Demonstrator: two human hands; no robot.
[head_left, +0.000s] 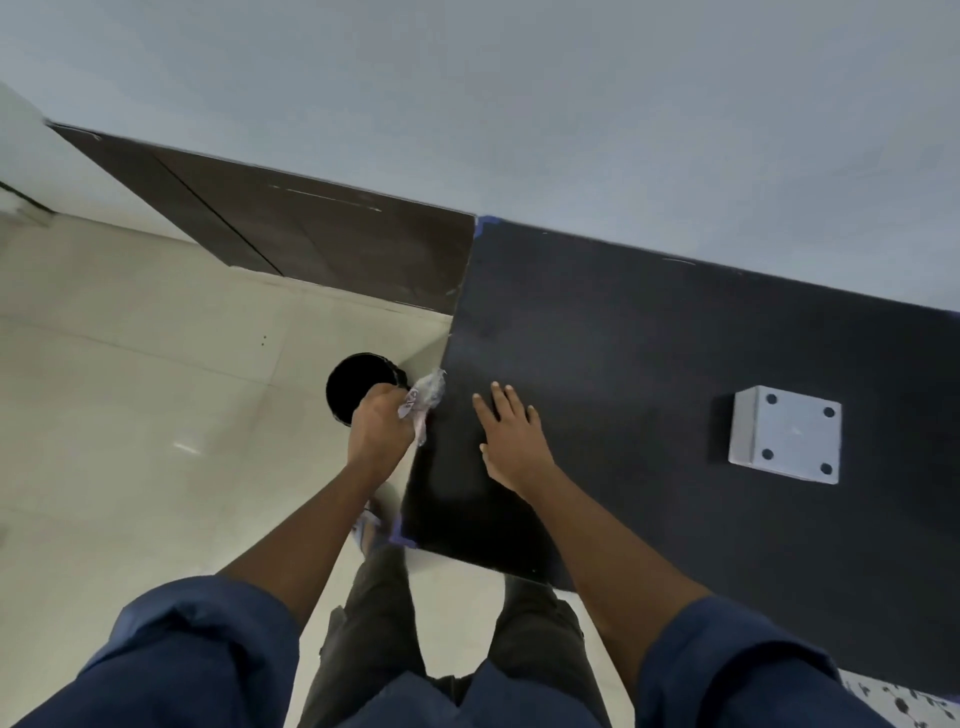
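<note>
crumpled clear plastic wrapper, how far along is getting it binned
Done: the crumpled clear plastic wrapper is picked up, gripped in the left hand at the left edge of the black table. In hand: it is held next to the round black bin, not yet dropped. Left: letting it go into the bin. The right hand rests flat on the table.

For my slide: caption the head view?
Left hand holds crumpled plastic by the bin; right hand lies on table.
</note>
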